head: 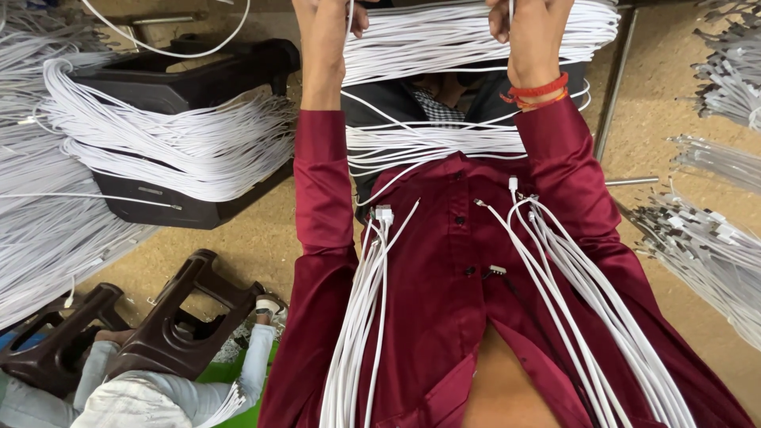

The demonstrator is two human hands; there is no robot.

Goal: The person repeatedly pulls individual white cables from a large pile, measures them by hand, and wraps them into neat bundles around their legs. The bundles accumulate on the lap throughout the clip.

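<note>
Both hands raised, level, apart: left hand [329,16] and right hand [527,20] each clamped on the white cable bundle [468,36], which runs crosswise between them.

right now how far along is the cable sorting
Done: two groups of white cables hang down the maroon shirt, one by the left sleeve, one by the right. In hand: the left hand and right hand are up at the horizontal cable bundle. Left: that thick bundle, plus side piles.
</note>
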